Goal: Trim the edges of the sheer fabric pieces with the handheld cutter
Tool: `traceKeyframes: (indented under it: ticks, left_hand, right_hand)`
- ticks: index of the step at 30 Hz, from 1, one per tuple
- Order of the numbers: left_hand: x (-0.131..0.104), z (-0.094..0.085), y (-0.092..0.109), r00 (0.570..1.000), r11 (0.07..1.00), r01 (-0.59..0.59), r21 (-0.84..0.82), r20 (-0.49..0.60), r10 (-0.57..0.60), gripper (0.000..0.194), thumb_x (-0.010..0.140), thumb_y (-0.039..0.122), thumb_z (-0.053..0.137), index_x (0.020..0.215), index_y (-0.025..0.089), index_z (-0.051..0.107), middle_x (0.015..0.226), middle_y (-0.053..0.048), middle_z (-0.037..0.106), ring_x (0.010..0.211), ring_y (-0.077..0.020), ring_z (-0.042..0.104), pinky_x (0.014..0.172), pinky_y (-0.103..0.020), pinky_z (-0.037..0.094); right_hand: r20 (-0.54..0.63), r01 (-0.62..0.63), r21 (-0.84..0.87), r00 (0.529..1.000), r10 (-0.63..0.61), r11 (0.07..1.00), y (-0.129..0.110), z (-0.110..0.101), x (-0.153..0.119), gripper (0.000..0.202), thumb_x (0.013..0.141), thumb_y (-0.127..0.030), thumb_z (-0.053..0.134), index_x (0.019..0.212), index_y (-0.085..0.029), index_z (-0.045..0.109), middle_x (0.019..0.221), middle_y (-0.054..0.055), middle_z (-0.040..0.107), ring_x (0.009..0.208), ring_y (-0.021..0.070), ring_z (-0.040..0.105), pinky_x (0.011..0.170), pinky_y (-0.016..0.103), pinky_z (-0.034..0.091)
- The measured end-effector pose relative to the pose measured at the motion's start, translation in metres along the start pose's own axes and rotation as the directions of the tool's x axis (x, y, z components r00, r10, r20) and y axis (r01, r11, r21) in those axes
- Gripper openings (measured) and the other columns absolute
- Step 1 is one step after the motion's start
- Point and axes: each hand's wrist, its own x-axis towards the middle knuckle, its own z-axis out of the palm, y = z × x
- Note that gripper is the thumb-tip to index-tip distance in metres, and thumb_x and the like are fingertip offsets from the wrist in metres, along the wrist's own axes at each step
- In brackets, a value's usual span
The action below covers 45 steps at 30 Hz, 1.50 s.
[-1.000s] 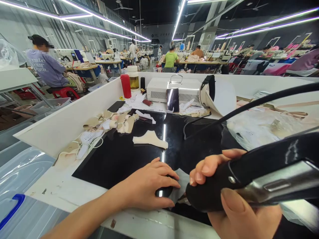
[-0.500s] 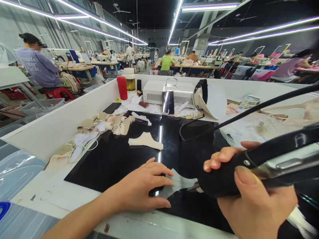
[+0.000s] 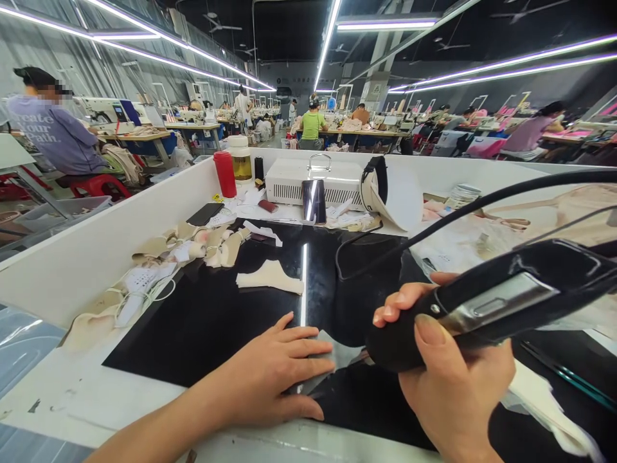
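Note:
My left hand lies open, fingers spread, over a thin translucent grey-white piece on the shiny black mat. My right hand is wrapped around a black corded hand tool with a long metal lever along its side. Its narrow metal tip points left at the edge of the translucent piece; whether it touches cannot be made out. Farther back on the mat rests a cream curved fabric piece. Several cream pieces lie to the right of my right hand.
Tied bundles of beige pieces line the left side. At the back stand a white vented box, a phone, a red cup and a jar. The tool's cable arches across the right. People work at sewing machines beyond.
The view has shifted, so the table things appear farther left. My left hand's fingers lie flatter on the translucent piece. More of the tool and the cream pieces at the right shows.

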Motion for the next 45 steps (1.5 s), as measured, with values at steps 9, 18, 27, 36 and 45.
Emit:
traceKeyframes:
  ticks: [9, 18, 27, 36, 45]
  left_hand:
    - [0.000, 0.000, 0.000, 1.000, 1.000, 0.015, 0.003, 0.009, -0.015, 0.059, 0.095, 0.047, 0.073, 0.149, 0.032, 0.054, 0.155, -0.002, 0.054, 0.150, -0.0338, 0.042, 0.126, -0.065, 0.016]
    - [0.002, -0.002, 0.003, 0.998, 0.998, 0.034, 0.055, 0.052, -0.037, 0.060, 0.093, 0.045, 0.075, 0.148, 0.028, 0.056, 0.156, -0.003, 0.053, 0.150, -0.0341, 0.042, 0.125, -0.066, 0.018]
    - [0.001, -0.002, 0.002, 0.998, 0.998, 0.042, 0.051, 0.050, -0.045, 0.059, 0.094, 0.045, 0.075, 0.148, 0.029, 0.056, 0.156, -0.002, 0.053, 0.150, -0.0342, 0.041, 0.125, -0.067, 0.018]
    - [0.002, -0.003, 0.004, 0.995, 0.996, 0.048, 0.080, 0.083, -0.054, 0.060, 0.094, 0.045, 0.074, 0.149, 0.031, 0.054, 0.159, 0.000, 0.050, 0.152, -0.0328, 0.039, 0.126, -0.065, 0.019]
    - [-0.003, -0.003, 0.000, 0.998, 0.999, 0.046, -0.004, 0.048, -0.045, 0.058, 0.095, 0.042, 0.074, 0.148, 0.034, 0.055, 0.157, -0.001, 0.053, 0.151, -0.0321, 0.040, 0.127, -0.064, 0.016]
  right_hand:
    - [-0.079, 0.016, -0.004, 0.997, -0.016, 1.000, -0.003, -0.001, 0.010, 0.034, 0.082, -0.027, 0.083, 0.112, -0.026, 0.065, 0.082, -0.003, 0.067, 0.067, 0.0160, 0.062, 0.061, 0.030, 0.058]
    - [-0.032, 0.005, 0.013, 0.999, -0.004, 1.000, 0.000, -0.002, 0.004, 0.034, 0.085, -0.030, 0.082, 0.114, -0.027, 0.064, 0.084, -0.002, 0.067, 0.068, 0.0160, 0.063, 0.062, 0.032, 0.059]
    - [-0.004, 0.011, -0.026, 1.000, -0.011, 1.000, 0.002, -0.003, 0.005, 0.033, 0.087, -0.028, 0.081, 0.115, -0.027, 0.064, 0.086, -0.002, 0.068, 0.070, 0.0164, 0.065, 0.065, 0.032, 0.060]
    - [-0.125, 0.040, -0.013, 0.991, -0.041, 0.999, -0.003, -0.012, 0.016, 0.036, 0.079, -0.025, 0.085, 0.110, -0.025, 0.066, 0.080, -0.003, 0.067, 0.065, 0.0157, 0.062, 0.059, 0.029, 0.059]
    - [-0.117, 0.020, -0.087, 0.993, -0.030, 0.996, 0.003, -0.014, 0.010, 0.039, 0.082, -0.032, 0.085, 0.115, -0.027, 0.064, 0.084, -0.003, 0.068, 0.069, 0.0168, 0.064, 0.063, 0.033, 0.058]
